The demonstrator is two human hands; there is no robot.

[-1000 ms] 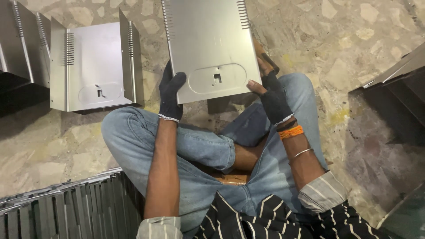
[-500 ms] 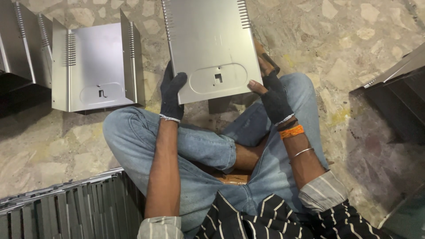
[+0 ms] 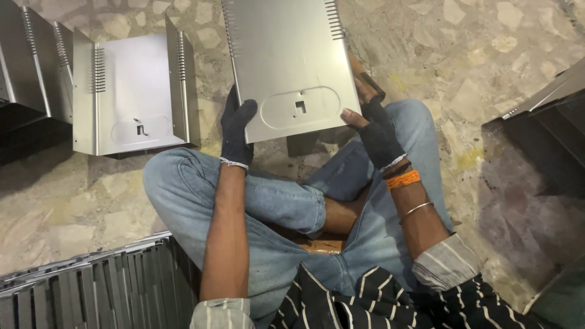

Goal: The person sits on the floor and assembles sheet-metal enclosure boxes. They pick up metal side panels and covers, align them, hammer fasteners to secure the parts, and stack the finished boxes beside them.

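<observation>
Mottled stone-chip floor (image 3: 487, 55), stacked grey metal panels (image 3: 91, 292) at the edges, soft even light

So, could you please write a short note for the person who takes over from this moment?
Left hand, in a dark glove, grips the flat metal sheet at its lower left corner.
Right hand, in a fingerless glove, holds its lower right edge.
The sheet is held above the crossed legs.
A bent panel lies on the stone floor to the left; more stacked sheets lie beside the left knee.
The held sheet is not bent.

Two gloved hands (image 3: 236, 131) (image 3: 379, 135); one flat sheet-metal panel (image 3: 286, 61); one bent panel (image 3: 135, 91).
</observation>
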